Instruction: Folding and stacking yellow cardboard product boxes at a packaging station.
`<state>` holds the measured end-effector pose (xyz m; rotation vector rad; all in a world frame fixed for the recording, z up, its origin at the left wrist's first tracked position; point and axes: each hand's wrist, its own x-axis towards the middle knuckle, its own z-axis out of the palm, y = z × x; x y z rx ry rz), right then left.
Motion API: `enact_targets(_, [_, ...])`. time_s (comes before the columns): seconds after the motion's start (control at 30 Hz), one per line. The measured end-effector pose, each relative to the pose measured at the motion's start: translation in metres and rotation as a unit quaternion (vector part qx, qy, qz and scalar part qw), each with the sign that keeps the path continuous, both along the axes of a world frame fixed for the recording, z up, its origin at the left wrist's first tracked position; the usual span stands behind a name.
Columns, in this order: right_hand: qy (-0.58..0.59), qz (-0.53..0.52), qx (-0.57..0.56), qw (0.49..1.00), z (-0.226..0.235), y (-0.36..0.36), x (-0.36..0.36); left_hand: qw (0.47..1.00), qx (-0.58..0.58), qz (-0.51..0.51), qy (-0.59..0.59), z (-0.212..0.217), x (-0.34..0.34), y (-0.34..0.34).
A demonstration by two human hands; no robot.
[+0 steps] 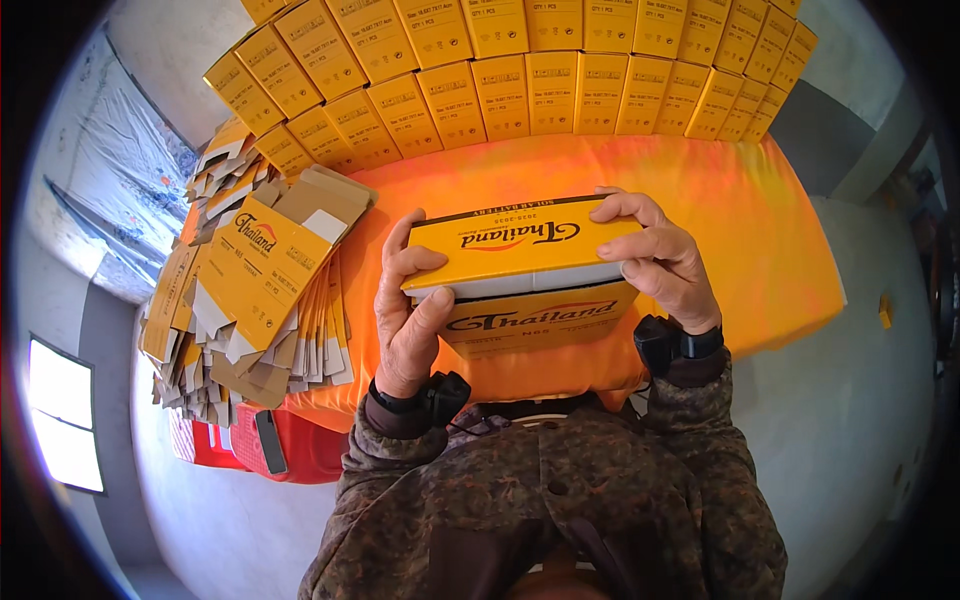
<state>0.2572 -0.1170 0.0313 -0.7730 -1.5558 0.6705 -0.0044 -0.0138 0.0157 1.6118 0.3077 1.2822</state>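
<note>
Between my two hands is a yellow cardboard box (520,245) with dark and red print, held up in front of my body over the near side of the table. A pale grey strip of board runs along the edge between its top face and the face toward me. My left hand (405,310) grips the left end, thumb on the near edge and fingers around the far side. At the other end, my right hand (660,255) has its fingers over the top face and corner. The inside and underside of the box are hidden.
Stacked yellow boxes (500,95) line the far side of the orange-covered table (780,240). Flattened yellow cartons (265,265) lie heaped on the left. Below them, a dark phone (270,442) rests on a red plastic seat (310,450).
</note>
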Motion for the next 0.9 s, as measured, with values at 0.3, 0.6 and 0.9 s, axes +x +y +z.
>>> enact_targets(0.3, [-0.008, 0.017, 0.004, 1.000, -0.006, -0.003, -0.003, 0.997, 0.073, 0.001, -0.003, -0.013, -0.005, 0.004])
enact_targets(0.6, [-0.070, 0.003, 0.106, 0.992, -0.020, 0.005, 0.000, 0.976, 0.214, -0.033, -0.023, -0.020, -0.008, 0.011])
enact_targets(0.9, [0.145, -0.024, -0.060, 0.987, -0.044, 0.003, -0.009, 0.965, -0.191, -0.140, 0.117, -0.045, -0.011, 0.017])
